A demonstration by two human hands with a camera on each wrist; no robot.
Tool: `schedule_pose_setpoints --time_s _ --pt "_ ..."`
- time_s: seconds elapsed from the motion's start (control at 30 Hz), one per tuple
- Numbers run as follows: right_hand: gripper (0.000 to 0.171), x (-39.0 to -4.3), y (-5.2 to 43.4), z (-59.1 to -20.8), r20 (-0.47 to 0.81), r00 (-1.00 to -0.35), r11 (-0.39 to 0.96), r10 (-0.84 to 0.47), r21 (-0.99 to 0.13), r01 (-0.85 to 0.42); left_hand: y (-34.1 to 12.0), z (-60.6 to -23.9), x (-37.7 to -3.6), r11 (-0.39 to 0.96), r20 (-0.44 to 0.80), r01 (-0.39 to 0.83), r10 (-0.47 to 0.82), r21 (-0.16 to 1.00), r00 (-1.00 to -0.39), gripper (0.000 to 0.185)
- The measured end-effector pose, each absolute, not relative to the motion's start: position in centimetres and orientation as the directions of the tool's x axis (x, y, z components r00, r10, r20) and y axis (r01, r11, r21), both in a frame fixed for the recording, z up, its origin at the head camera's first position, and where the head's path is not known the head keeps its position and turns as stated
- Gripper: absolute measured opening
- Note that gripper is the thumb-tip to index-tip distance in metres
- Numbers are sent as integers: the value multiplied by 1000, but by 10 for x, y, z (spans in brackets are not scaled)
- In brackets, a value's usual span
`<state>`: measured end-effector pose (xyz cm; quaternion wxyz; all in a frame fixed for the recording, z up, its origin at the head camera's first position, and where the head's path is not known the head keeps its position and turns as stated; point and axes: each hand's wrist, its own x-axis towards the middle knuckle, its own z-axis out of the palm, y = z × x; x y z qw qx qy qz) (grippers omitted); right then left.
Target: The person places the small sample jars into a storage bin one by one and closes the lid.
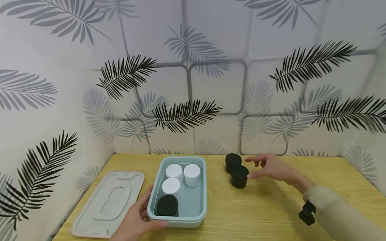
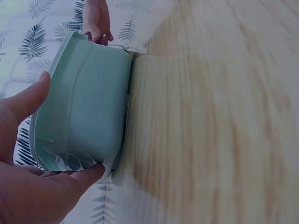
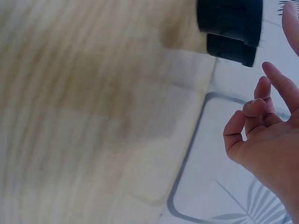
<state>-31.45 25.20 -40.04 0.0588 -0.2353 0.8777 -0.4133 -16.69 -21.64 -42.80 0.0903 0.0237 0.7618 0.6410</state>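
Note:
A light blue-green plastic container [image 1: 193, 201] stands on the table, holding three white round jars [image 1: 171, 186] and one black-lidded jar [image 1: 167, 205] at its near left corner. My left hand [image 1: 137, 214] grips that corner, thumb on the near rim and fingers along the left side; the left wrist view shows the fingers around the container's wall [image 2: 93, 102]. Two black jars, a nearer one [image 1: 239, 177] and a farther one [image 1: 233, 162], stand right of the container. My right hand [image 1: 272, 169] is just right of them, thumb and index finger apart, thumb tip right by the nearer jar.
A whitish rectangular lid [image 1: 111, 201] lies flat at the left of the wooden table [image 1: 271, 214]. Behind the table rises a wall [image 1: 217, 134] with a leaf pattern. A small black device [image 1: 307, 212] is strapped to my right wrist.

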Motion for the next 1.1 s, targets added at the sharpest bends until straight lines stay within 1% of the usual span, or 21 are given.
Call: schedule_pose_setpoints --time_s 0.13,0.27,0.4,0.63,0.97,1.1 --pt "65 -313 251 -413 118 -872 504 -475 -775 -380 -218 -428 -167 159 -113 -87 162 983 -980 116" --pt "63 -311 249 -420 145 -859 465 -491 -790 -399 -219 -428 -168 144 -115 -91 164 985 -980 116" --pt "61 -310 246 -426 146 -869 445 -473 -811 -379 -219 -428 -168 141 -103 -80 165 987 -981 116" --pt "64 -308 239 -430 128 -884 441 -450 -828 -345 -221 -430 -166 139 -75 -48 192 989 -979 117" --pt "66 -307 230 -431 110 -893 435 -437 -843 -317 -219 -429 -166 168 -92 -62 174 984 -980 115" --pt "67 -306 228 -432 101 -903 439 -417 -848 -298 -218 -427 -166 159 -104 -76 179 984 -978 115"
